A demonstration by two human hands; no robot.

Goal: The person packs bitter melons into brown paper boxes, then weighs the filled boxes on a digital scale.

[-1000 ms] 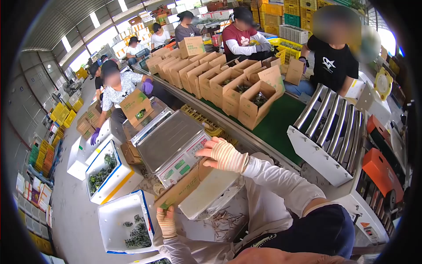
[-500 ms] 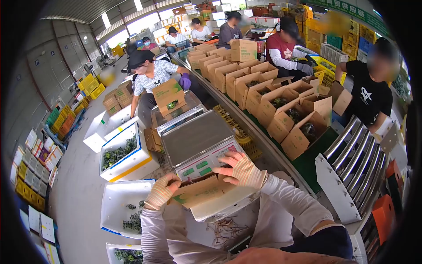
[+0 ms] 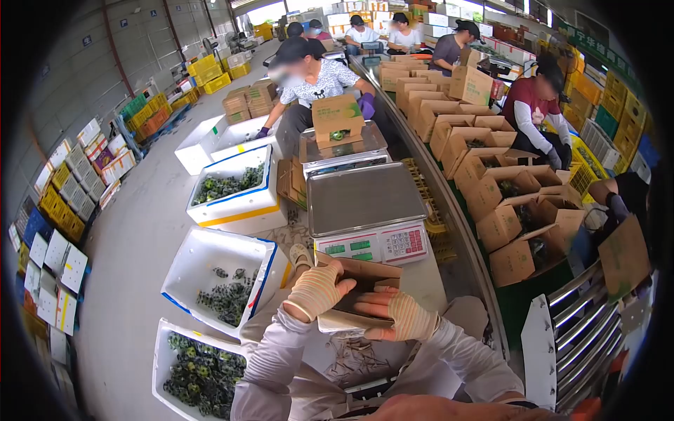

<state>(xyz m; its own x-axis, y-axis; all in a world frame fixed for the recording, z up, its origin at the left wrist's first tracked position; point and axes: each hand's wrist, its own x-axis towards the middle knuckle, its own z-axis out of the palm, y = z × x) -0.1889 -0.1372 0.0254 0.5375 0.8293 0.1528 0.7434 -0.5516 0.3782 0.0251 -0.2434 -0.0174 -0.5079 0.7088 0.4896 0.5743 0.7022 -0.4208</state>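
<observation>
A cardboard box [image 3: 363, 272] is in front of me with its mouth facing up, below the digital scale [image 3: 366, 203] with its bare metal plate. My left hand [image 3: 317, 288], in a striped knit glove with bare fingertips, is closed on the box's left edge. My right hand [image 3: 406, 314], gloved alike, grips the near right side, its fingers over the rim and its thumb outside. The inside of the box is dark and partly covered by my fingers.
On my left stand white foam boxes [image 3: 184, 298] of dark green produce. Several open cartons [image 3: 516, 263] line the conveyor on my right, near metal rollers [image 3: 586, 330]. Across the scales, a co-worker [image 3: 319, 81] reaches into a foam box. Another carton [image 3: 337, 116] sits on the second scale.
The box between my hands has gone from a narrow, folded-looking shape to an open mouth. My hands have moved closer together and lower against the scale. The view has swung left.
</observation>
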